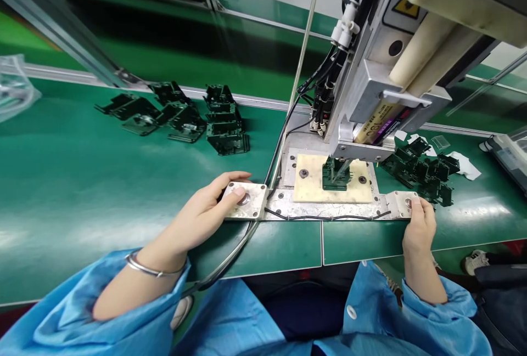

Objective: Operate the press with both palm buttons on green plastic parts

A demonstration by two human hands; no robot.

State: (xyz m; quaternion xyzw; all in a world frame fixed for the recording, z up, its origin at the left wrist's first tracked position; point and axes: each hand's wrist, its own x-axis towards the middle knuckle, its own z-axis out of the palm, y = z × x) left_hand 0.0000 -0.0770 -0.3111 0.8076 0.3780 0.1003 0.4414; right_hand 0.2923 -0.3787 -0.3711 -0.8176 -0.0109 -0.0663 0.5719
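My left hand (209, 202) grips a metal push-button box (257, 208), its thumb on the round button and its fingers behind the far edge. At the other end of the same metal base bar, my right hand (420, 227) holds a second push-button box (398, 205), thumb against the button. Between them a dark green plastic part (335, 175) sits in a cream-coloured fixture plate (310, 180). The press head (364, 150) stands over that part, with a thin metal piece reaching down to it.
Several dark green parts stand on the green bench (102, 197) at the back left, including a stacked row (225, 120). More parts (424, 169) lie in a pile right of the machine. Cables and a clear tube (242, 241) cross the bench edge beside my left hand.
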